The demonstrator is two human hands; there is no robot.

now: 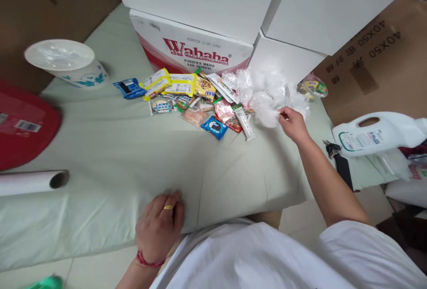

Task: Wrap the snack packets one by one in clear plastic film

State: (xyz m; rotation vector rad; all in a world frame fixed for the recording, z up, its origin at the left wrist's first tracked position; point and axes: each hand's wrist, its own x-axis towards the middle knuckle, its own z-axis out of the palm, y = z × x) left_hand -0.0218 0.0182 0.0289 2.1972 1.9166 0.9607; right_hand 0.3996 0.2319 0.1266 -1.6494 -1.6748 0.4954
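Observation:
My right hand (293,124) pinches the near edge of a crumpled heap of clear plastic bags (267,88) with thumb and fingers. Left of the heap lies a pile of small wrapped snacks: yellow packets (180,84), blue packets (214,127), a pink wrapped piece (224,110) and a slim silver-white stick packet (244,123) among them. At the table's front edge my left hand (160,222) rests with its fingers curled in, holding nothing that I can see. It wears a gold ring and a red wrist string.
A Wahaha water carton (193,48) and white boxes stand behind the snacks. On the left are a paper tub (86,73), a red object (26,124) and a white tube (30,182). A white jug (373,133), keys (332,148) and a brown carton (363,66) are right.

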